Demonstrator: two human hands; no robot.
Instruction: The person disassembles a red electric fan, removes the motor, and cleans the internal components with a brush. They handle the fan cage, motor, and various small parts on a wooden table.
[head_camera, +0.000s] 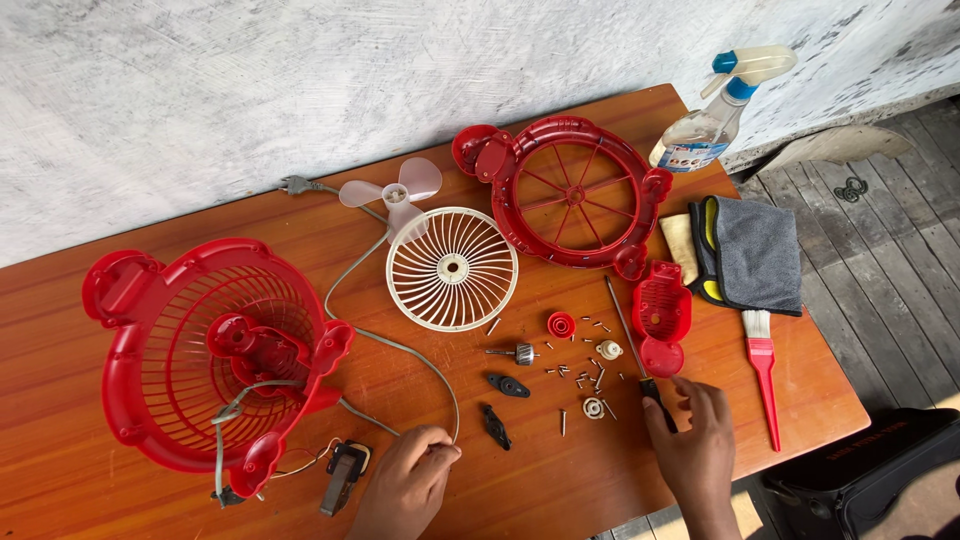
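Note:
My right hand rests at the table's near edge with its fingers on the black handle of a screwdriver lying on the wood. Just left of it lie several small screws, a white knob, a small motor and two black brackets. My left hand pinches the grey power cord near the front edge. That cord runs to the red fan housing on the left. A black switch part lies beside my left hand.
On the orange wooden table lie a white fan grille, a white blade, a red round frame, a red cover and a red cap. At right are a grey cloth, a red brush and a spray bottle.

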